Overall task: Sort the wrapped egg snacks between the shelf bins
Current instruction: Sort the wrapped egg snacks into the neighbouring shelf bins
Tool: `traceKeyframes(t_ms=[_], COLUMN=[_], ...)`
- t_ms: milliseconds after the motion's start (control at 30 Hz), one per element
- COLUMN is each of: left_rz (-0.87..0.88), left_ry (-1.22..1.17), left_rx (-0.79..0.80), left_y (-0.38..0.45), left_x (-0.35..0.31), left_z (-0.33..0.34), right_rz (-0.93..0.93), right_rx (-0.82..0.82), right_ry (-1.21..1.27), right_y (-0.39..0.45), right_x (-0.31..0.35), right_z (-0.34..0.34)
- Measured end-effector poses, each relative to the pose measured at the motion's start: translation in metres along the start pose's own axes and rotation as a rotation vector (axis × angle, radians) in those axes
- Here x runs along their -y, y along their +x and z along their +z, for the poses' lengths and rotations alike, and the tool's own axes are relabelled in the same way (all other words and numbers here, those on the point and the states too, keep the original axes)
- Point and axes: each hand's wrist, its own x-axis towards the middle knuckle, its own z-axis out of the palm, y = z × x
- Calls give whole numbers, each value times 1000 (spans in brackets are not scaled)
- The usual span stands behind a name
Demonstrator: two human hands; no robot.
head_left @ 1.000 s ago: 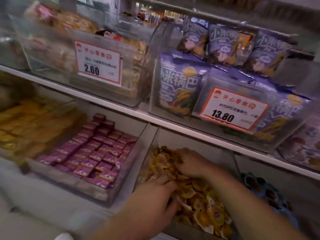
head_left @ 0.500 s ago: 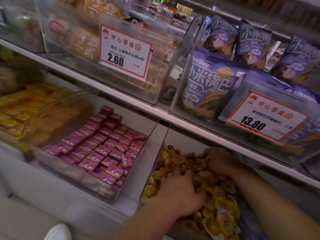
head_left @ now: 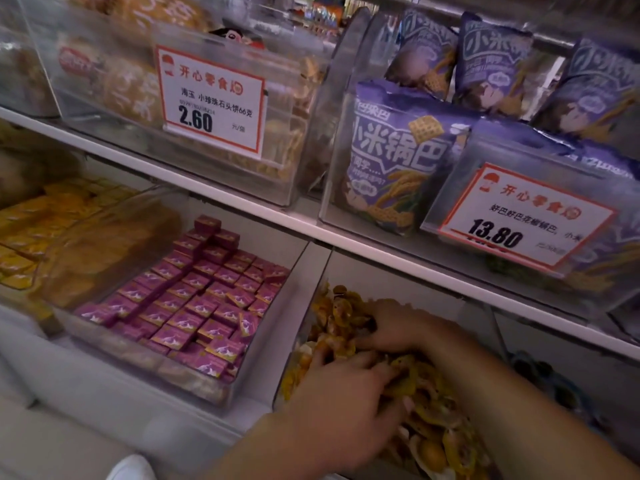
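Note:
A clear shelf bin (head_left: 313, 271) on the lower shelf holds a heap of yellow-orange wrapped egg snacks (head_left: 433, 455). Both of my hands are in that heap. My left hand (head_left: 346, 393) lies palm down near the bin's front, its fingers curled into the snacks. Further back, my right hand (head_left: 405, 327) has its fingers bent and dug into the pile, close to the left hand's fingertips. The snacks under both palms are hidden.
To the left sits a bin of purple boxed snacks (head_left: 194, 306), and beyond it a bin of yellow packs (head_left: 31, 230). Dark blue wrapped snacks (head_left: 540, 372) fill the bin to the right. The shelf edge (head_left: 415, 261) above carries bins with price tags 2.60 (head_left: 211, 102) and 13.80 (head_left: 519, 220).
My two hands have drawn closer together in the egg snack heap, the right one sliding toward the left. The view has shifted slightly.

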Motion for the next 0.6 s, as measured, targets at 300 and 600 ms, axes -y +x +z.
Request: traceKeyframes(t_ms=[300,600], left_rz=[-76,-183], left_ry=[13,-328], left_rx=[-212,-446], left_y=[-17,-4], left_x=[8,7], left_z=[-8,-6], right_rz=[-26,76], right_rx=[-133,-118], right_ry=[89,1372], right_y=[-1,-36], right_x=[-5,11], right_z=[-3,-32])
